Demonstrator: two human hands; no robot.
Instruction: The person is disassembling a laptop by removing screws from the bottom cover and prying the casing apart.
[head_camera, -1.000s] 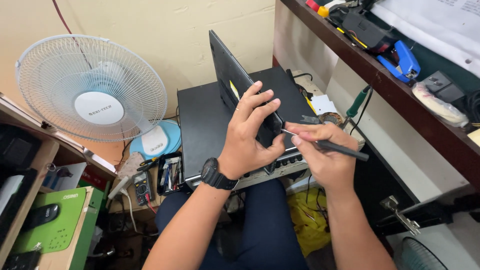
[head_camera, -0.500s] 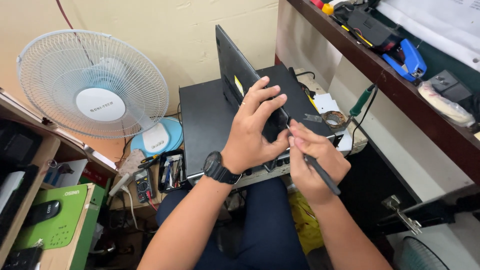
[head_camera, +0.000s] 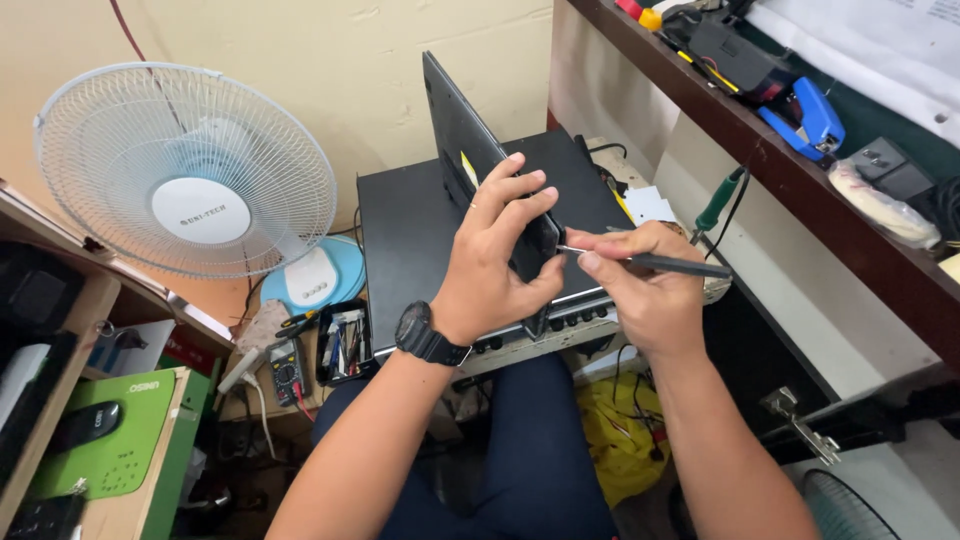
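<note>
In the head view, the dark slim tool (head_camera: 660, 264) now lies nearly level, where half a second ago it slanted downward. The right hand (head_camera: 645, 290) pinches it, its metal tip touching the edge of the small black device (head_camera: 535, 245). The left hand (head_camera: 500, 265), wrist raised, grips that device, fingers curled over its top, above the black amplifier box (head_camera: 410, 230).

The left hand (head_camera: 495, 265) grips a dark phone (head_camera: 535, 250) upright; the right hand (head_camera: 645, 290) presses a thin screwdriver (head_camera: 650, 262) against its edge, above a black amplifier (head_camera: 410, 235).
</note>
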